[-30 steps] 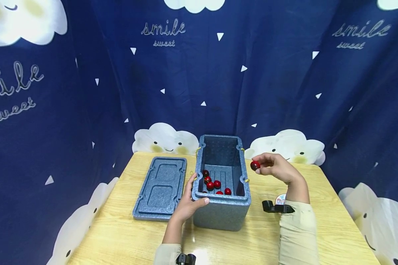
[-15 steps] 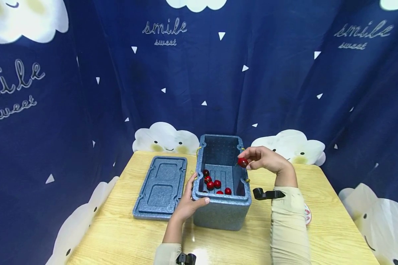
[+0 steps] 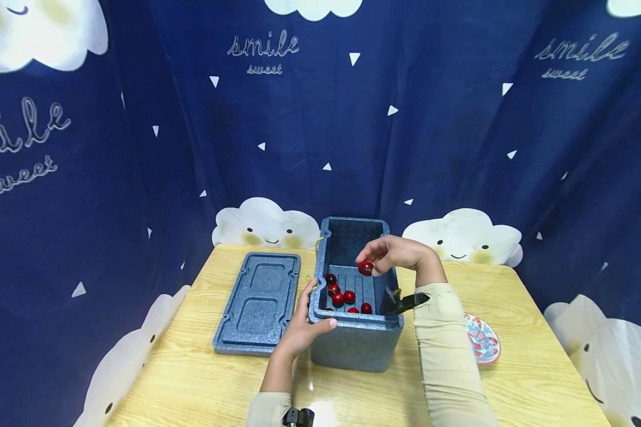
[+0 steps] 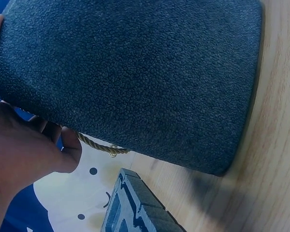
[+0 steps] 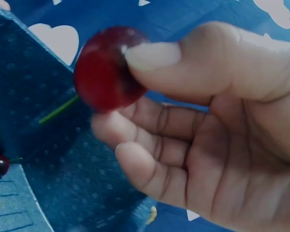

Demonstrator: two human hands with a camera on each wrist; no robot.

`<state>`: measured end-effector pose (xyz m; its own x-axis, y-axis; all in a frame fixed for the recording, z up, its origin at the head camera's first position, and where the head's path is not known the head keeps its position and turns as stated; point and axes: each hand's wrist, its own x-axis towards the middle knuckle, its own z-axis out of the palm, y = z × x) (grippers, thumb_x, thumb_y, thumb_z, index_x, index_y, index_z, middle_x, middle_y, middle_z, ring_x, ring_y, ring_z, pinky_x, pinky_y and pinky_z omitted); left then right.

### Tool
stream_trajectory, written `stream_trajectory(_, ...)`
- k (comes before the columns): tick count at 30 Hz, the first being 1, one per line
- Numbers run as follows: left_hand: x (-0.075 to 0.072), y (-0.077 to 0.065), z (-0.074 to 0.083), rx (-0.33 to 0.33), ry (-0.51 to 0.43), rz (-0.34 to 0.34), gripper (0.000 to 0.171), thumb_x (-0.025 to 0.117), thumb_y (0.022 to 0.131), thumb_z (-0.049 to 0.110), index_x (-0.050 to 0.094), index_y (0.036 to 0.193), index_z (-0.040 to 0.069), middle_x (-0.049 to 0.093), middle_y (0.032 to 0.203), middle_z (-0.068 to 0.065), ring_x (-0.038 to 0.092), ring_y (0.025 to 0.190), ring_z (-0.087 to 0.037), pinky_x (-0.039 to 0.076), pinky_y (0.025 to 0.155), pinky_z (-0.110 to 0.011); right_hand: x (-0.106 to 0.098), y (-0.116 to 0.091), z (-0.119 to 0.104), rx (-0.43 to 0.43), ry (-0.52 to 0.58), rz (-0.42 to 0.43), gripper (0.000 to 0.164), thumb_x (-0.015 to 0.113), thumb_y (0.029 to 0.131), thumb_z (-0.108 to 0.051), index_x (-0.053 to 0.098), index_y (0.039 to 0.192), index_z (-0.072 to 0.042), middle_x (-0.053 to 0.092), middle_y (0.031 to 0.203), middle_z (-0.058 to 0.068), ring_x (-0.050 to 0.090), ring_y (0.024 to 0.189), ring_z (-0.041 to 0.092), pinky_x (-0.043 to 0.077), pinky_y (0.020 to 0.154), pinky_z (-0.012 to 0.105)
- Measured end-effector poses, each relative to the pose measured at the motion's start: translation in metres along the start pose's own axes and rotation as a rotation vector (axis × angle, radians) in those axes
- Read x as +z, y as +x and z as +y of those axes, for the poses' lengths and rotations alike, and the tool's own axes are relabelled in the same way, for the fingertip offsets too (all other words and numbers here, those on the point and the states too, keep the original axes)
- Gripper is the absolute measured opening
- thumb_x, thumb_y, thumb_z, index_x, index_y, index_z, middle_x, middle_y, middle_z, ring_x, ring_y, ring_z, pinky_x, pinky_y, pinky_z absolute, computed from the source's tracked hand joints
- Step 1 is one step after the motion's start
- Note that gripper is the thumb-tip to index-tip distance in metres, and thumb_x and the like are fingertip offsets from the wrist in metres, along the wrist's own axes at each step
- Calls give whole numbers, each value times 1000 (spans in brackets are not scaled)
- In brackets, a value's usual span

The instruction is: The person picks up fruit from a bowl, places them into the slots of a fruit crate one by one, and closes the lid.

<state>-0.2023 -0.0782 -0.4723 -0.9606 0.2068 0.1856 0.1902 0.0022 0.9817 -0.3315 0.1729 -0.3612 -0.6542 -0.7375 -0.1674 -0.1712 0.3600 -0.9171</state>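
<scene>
A dark red cherry (image 3: 365, 268) with a green stem, clear in the right wrist view, is pinched between the thumb and fingers of my right hand (image 3: 400, 254), over the opening of a speckled blue-grey foam box (image 3: 355, 341). Several more cherries (image 3: 338, 299) lie on the box's ridged floor, mostly toward its near left side. My left hand (image 3: 301, 332) grips the near left corner of the box, thumb over the front rim and fingers along the side. In the left wrist view, that hand (image 4: 29, 150) is beside the box's yellow rope (image 4: 101, 146).
Left of the box, its matching lid (image 3: 257, 303) lies flat on the wooden table (image 3: 181, 379). A patterned plate (image 3: 482, 339) stands on the right, partly behind the right sleeve. A navy curtain (image 3: 299, 118) with clouds surrounds the table.
My right hand has carried the cherry leftward from beside the box to over its opening. More of the plate now shows. The left hand and box stay put.
</scene>
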Motion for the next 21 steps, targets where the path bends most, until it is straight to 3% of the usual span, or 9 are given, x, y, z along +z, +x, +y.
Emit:
stream_trajectory(6,-2,0,0,-7,-11,-5,93,74,75,9,17,149,13,10,152,-14,7,136,-32,8,105,-58,7,11,0,52,27,-43,35,64,74,9,59,109,11,65,87,12,56,77,20,51,74,33)
stream_trajectory(10,-1,1,0,-13,-14,-2,93,74,75,9,18,149,14,10,152,-13,7,135,-32,9,104,-58,5,12,3,54,14,-28,38,64,74,9,56,111,15,65,88,12,56,76,19,51,74,32)
stream_trajectory(13,-1,2,0,-14,-13,-7,93,74,75,10,18,149,13,10,152,-14,9,135,-33,11,104,-58,6,10,3,63,-26,26,39,68,75,3,57,112,12,64,88,11,57,78,19,51,75,32)
stream_trajectory(16,-1,-1,1,-31,-24,-3,93,75,75,10,20,148,14,17,150,-16,18,132,-36,20,103,-57,13,-1,1,51,-123,104,37,70,78,-5,61,112,6,64,90,8,58,81,19,50,75,33)
stream_trajectory(21,-6,-10,-1,-52,-46,74,90,78,72,8,28,146,10,33,143,-18,34,123,-37,29,96,-54,37,-26,-2,-38,-250,228,31,67,84,-12,62,112,2,64,91,6,58,81,19,50,70,33)
